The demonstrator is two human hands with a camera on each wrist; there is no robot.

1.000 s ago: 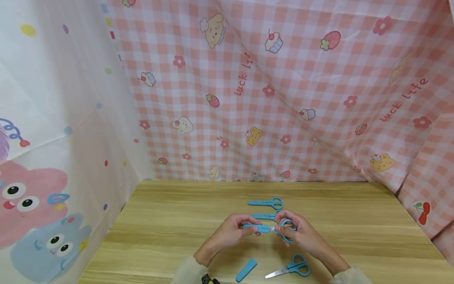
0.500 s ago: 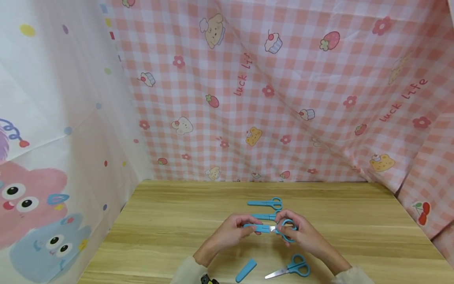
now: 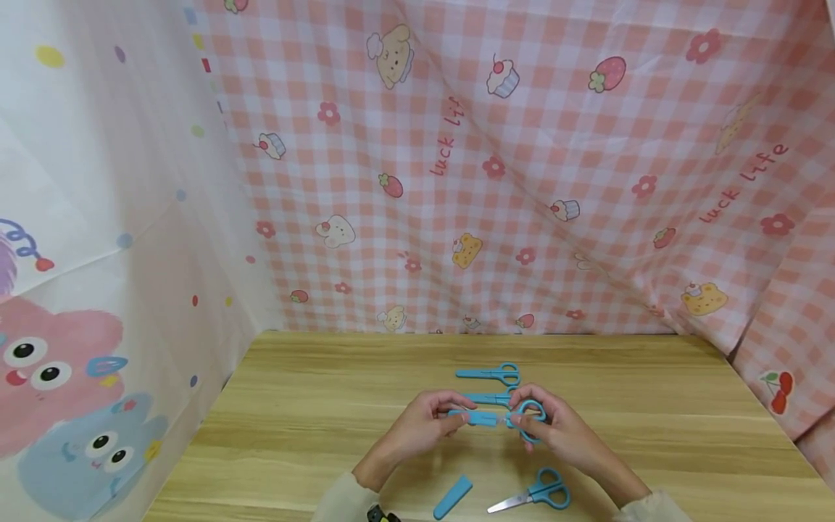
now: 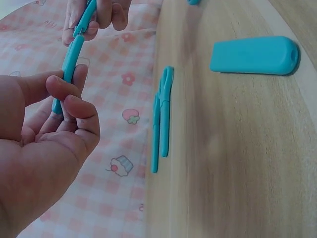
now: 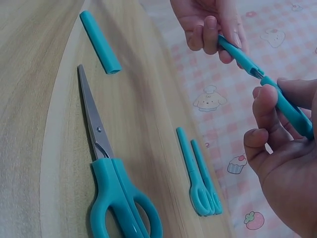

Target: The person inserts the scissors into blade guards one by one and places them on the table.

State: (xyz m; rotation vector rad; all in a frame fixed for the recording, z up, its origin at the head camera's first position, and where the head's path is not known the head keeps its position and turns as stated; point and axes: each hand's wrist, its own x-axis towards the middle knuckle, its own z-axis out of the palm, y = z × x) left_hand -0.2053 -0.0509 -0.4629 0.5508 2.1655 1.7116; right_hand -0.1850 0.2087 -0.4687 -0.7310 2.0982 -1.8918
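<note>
The tabletop [image 3: 326, 384] was pale yellowish-brown wood, its grain streaked from left edge to right. The held scissors [image 5: 293, 113] had turquoise-blue handles, and the held sheath [image 3: 483, 418] was a matching turquoise, a sliver of silver showing between them. Near the tabletop's front edge, the bare scissors [image 3: 538, 493] paired silver-grey blades with turquoise handles, and the loose sheath [image 3: 453, 497] was plain turquoise. Towards the back edge, the farther scissors [image 3: 479, 373] and the nearer scissors [image 3: 484, 398] were turquoise throughout. Beyond that edge, the checked cloth [image 3: 554, 145] was pink and white, printed with red flowers; past the left edge, the white cloth [image 3: 150, 167] bore multicoloured dots. The sleeves [image 3: 346, 499] were cream
</note>
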